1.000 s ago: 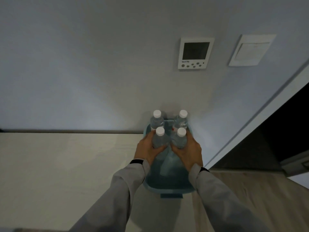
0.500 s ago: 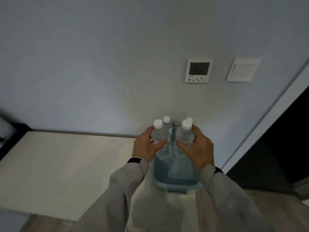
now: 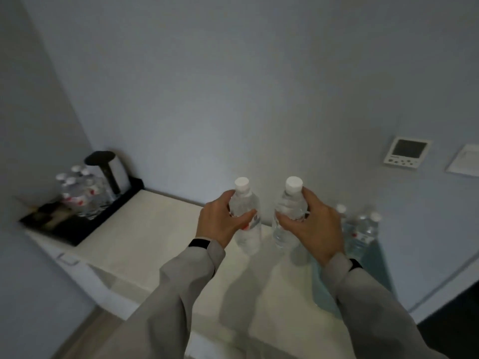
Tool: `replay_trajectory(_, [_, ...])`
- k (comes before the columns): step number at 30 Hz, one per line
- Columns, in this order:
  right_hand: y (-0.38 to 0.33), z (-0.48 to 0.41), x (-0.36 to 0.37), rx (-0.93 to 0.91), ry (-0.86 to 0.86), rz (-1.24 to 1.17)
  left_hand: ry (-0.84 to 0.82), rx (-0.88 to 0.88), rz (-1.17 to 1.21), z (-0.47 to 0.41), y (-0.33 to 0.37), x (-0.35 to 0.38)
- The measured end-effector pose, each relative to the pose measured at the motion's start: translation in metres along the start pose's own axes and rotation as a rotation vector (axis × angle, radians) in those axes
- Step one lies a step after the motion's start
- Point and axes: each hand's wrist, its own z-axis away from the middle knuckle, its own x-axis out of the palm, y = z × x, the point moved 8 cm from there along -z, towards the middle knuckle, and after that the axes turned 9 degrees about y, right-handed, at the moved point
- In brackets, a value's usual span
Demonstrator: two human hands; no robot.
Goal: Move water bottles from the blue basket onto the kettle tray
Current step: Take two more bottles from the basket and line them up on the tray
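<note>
My left hand [image 3: 220, 220] grips a clear white-capped water bottle [image 3: 246, 234], held upright above the white counter. My right hand [image 3: 312, 226] grips a second bottle [image 3: 286, 203] beside it. Two more bottles [image 3: 363, 229] stand in the blue basket [image 3: 379, 265] at the right, partly hidden by my right arm. The black kettle tray [image 3: 85, 226] sits at the far left corner and holds several bottles [image 3: 80, 194] and a black-and-white kettle [image 3: 110, 172].
The white counter [image 3: 150, 237] runs between tray and basket, with a drawer handle [image 3: 68, 259] on its front left. A thermostat panel [image 3: 407, 154] and a switch plate [image 3: 464, 160] hang on the wall at the right. A dark doorway opens at the lower right.
Both hands have lifted one bottle each out of the basket and carried them left over the counter. The view has swung left, which brings the kettle tray into sight.
</note>
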Motion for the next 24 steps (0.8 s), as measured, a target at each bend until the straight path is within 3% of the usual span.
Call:
replay_trajectory(12, [-0.194, 0.041, 0.232, -0.132, -0.197, -0.19, 0.254, -0.11, -0.164, -0.008, -0.156, -0.275])
replay_trajectory(24, [-0.281, 0.043, 0.472, -0.121, -0.395, -0.356, 0.349, -0.194, -0.309, -0.065, -0.321, -0.429])
